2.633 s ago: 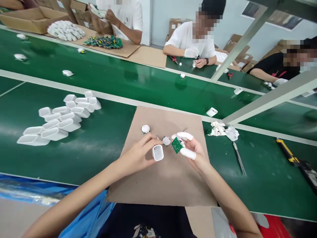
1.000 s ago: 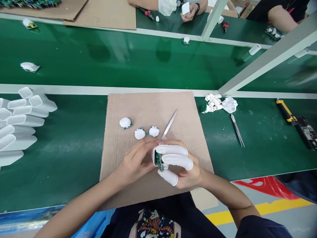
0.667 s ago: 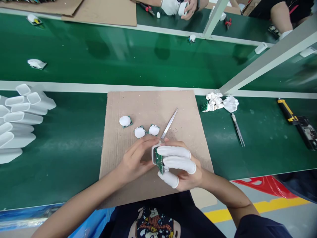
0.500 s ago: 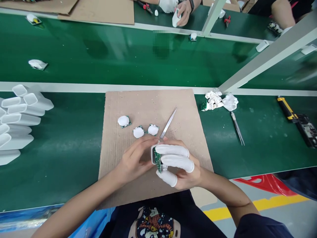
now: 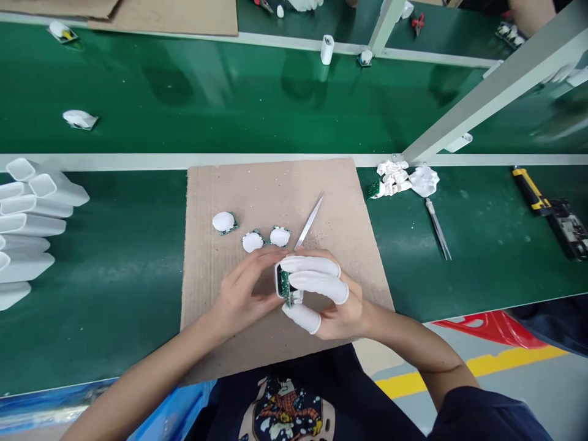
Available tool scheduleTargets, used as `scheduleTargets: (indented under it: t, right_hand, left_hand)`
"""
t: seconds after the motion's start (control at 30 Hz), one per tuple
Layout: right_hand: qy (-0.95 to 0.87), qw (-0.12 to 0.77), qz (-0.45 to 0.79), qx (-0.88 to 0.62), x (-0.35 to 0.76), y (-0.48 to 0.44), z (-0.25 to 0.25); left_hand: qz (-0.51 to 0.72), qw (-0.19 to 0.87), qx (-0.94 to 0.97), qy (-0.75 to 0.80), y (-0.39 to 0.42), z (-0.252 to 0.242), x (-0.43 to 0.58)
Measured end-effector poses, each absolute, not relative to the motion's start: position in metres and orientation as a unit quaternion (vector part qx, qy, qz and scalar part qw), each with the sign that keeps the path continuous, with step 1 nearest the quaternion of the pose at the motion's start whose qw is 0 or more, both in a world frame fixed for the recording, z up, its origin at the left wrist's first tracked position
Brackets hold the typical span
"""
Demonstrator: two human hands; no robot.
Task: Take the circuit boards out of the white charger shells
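My left hand (image 5: 241, 293) is closed around a white plastic housing (image 5: 277, 280), whose open end faces up between the hands. My right hand (image 5: 335, 300), with white finger cots on several fingers, grips a small green circuit board (image 5: 285, 288) at that opening. Part of the board is inside the housing; the fingers hide the rest. Just beyond the hands, tweezers (image 5: 309, 223) lie on the cardboard sheet (image 5: 271, 190). Three small boards with white oval pads, a left one (image 5: 223, 222), a middle one (image 5: 252, 241) and a right one (image 5: 280, 236), rest there too.
White housings (image 5: 37, 205) are stacked at the left. Crumpled white pieces (image 5: 392, 179), another pair of tweezers (image 5: 438, 229) and a yellow-black tool (image 5: 531, 191) lie right. A slanted post (image 5: 487, 82) crosses the green belt (image 5: 206, 98), which carries boards and housings.
The board sits deeper in the housing between my hands. Across the belt, a co-worker's hand has let go of a white housing, which now stands at the belt's far edge. My view has shifted slightly.
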State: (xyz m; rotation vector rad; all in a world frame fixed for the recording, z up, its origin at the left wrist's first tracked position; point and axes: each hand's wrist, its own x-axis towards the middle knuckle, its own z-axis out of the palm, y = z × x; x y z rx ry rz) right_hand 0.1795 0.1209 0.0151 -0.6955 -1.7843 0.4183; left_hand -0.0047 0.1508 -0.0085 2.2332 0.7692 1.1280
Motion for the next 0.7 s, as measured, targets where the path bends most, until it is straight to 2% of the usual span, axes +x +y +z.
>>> scheduleTargets:
  t: [0.5, 0.7]
  right_hand:
    - [-0.759, 0.546, 0.168, -0.313, 0.177, 0.123, 0.009]
    - [-0.802, 0.496, 0.110, -0.314, 0.185, 0.126, 0.003]
  left_hand:
    - [0.421, 0.248, 0.822, 0.294, 0.152, -0.012, -0.004]
    - [0.439, 0.297, 0.798, 0.288, 0.152, -0.012, -0.004]
